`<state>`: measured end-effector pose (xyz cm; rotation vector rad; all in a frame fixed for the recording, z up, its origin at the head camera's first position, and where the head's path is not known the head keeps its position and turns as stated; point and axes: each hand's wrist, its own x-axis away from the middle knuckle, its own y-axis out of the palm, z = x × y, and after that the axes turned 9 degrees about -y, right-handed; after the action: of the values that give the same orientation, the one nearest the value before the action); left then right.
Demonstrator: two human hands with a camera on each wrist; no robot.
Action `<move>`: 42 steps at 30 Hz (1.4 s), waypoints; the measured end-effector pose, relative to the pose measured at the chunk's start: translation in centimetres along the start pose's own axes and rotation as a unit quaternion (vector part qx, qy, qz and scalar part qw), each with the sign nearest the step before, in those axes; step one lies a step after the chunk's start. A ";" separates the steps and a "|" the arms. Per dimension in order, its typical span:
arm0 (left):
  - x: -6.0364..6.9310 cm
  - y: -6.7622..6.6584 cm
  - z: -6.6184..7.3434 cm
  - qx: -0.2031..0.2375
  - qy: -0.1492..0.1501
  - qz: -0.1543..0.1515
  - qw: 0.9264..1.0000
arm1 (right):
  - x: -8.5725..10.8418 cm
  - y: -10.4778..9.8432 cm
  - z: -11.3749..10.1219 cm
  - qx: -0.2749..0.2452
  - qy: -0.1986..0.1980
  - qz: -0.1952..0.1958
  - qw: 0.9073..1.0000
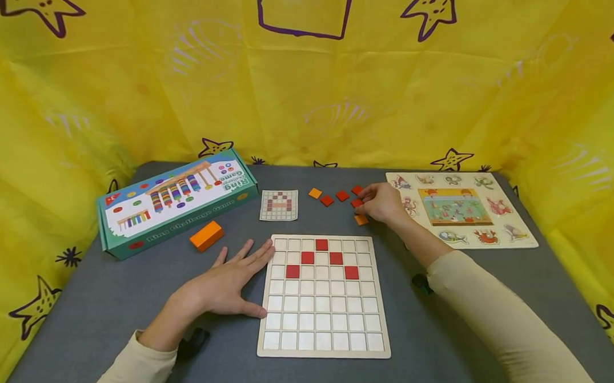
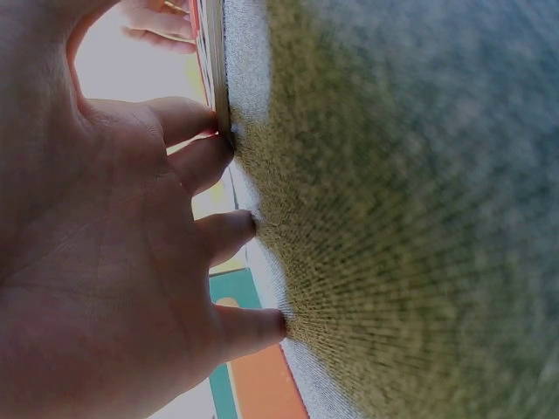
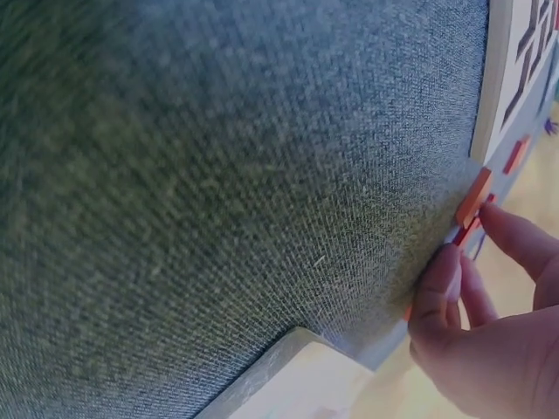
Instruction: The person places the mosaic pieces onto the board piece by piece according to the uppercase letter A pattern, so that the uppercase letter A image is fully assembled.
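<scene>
A square wooden grid board (image 1: 325, 355) lies on the table with several red tiles (image 1: 292, 271) set in its upper cells. My left hand (image 1: 226, 285) is spread flat at its left side, thumb and index fingertip touching that edge. In the left wrist view the fingers (image 2: 249, 332) are straight, tips down on the cloth. Beyond the board's upper right corner, my right hand (image 1: 383, 203) pinches a red square tile (image 3: 468, 232) between thumb and fingertips, low against the table. An orange tile (image 1: 361, 219) lies just nearer than it. Other loose red tiles (image 1: 342, 196) lie to its left.
A small pattern card (image 1: 279, 216) lies behind the board. At left are a green ring game box (image 1: 182, 220) and an orange block (image 1: 206, 236). A sea-animal puzzle board (image 1: 517, 215) sits at right, partly behind the right forearm. Yellow cloth (image 1: 290, 99) hangs behind the table.
</scene>
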<state>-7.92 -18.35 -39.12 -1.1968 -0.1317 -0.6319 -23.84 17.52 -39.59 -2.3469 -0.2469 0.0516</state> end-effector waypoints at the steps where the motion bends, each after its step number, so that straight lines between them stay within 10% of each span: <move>1: 0.0 0.0 0.0 0.000 0.000 0.001 1.000 | 0.0 0.0 0.0 0.003 -0.001 0.001 1.000; 42: 0.2 -0.3 0.2 0.008 0.000 -0.001 1.000 | 1.6 -1.6 0.1 -0.025 -0.029 -0.030 0.999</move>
<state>-7.87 -18.31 -38.71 -1.1812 -0.1367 -0.6313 -22.55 18.97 -38.46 -2.3886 -0.3502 0.0848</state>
